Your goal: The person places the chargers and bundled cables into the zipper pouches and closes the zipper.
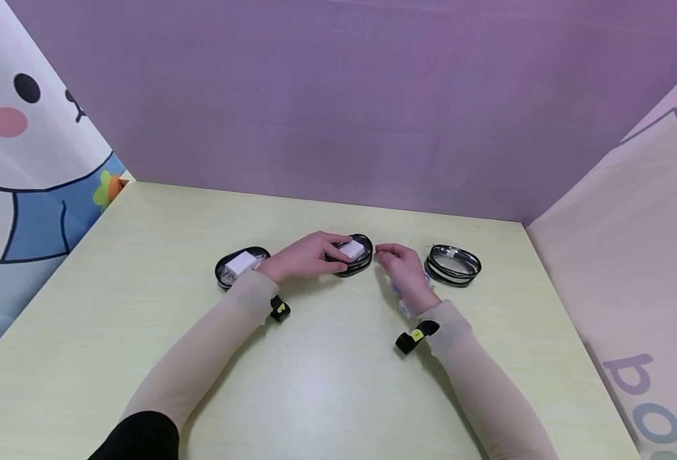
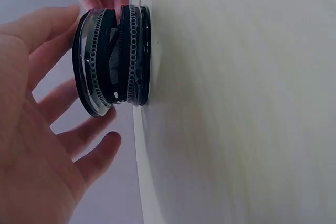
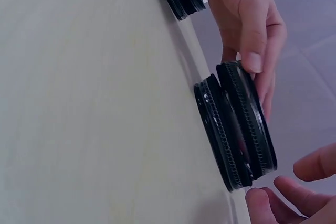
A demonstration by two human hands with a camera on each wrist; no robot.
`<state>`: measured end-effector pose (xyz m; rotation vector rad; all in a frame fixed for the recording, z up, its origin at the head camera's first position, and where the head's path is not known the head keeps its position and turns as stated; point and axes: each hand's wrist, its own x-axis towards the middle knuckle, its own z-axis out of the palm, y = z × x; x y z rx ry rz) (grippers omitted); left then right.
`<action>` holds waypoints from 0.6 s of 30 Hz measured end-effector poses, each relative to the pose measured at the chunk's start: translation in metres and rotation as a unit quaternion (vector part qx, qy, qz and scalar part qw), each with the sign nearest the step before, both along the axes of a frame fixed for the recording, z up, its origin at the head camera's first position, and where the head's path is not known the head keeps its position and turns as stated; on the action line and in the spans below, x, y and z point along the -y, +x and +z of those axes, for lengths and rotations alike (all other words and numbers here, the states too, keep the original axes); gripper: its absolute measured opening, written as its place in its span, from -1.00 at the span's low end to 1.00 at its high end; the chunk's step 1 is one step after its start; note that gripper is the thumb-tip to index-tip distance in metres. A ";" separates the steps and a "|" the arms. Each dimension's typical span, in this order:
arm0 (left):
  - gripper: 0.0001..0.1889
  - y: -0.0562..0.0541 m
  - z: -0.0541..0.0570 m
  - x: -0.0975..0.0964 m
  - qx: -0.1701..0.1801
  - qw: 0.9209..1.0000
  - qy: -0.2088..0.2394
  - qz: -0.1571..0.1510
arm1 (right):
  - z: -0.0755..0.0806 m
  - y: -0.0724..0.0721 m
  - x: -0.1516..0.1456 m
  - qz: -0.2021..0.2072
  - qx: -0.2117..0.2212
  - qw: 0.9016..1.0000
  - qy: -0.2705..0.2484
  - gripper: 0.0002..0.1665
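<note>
Left hand [image 1: 306,255] reaches over the middle case [image 2: 107,59], a clear oval pouch with black zip edging lying on the worktop, its fingers spread and loosely bent about the upper half, the thumb touching the near edge. On the sides seen from the wrists, two rows of zip teeth stand apart with a gap between, so the pouch appears unzipped there. A white block [image 1: 352,250] shows inside. Tipping or squeezing the pouch could let that block slide out through the gap; forcing the zip with the edges uneven could snag it.

Just beside the far end is the right hand [image 1: 404,275], holding nothing visible, fingers parted and bent; whether a fingertip touches the pouch cannot be told. Without a firm hold at both ends, the pouch could skid or turn when pulled.

Beneath the right hand lies a mostly hidden white and blue item [image 1: 403,309], which the wrist could drag or press.

Near the right hand sits a similar clear case [image 1: 453,279]; a sideways sweep might knock it. By the left wrist is another block-filled case [image 1: 225,275], which the left sleeve [image 1: 246,300] could nudge across the pale worktop [image 1: 315,396].
</note>
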<state>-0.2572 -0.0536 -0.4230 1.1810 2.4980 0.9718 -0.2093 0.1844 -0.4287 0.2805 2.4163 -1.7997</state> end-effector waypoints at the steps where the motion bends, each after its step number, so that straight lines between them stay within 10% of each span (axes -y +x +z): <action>1: -0.73 0.001 0.001 -0.001 -0.003 1.000 -0.006 0.000 | 0.001 0.000 -0.001 0.004 -0.001 1.000 0.005 -0.62; 18: -0.81 0.009 0.008 -0.016 -0.023 0.997 -0.077 -0.011 | 0.008 0.018 -0.013 0.025 -0.015 0.999 0.020 -0.59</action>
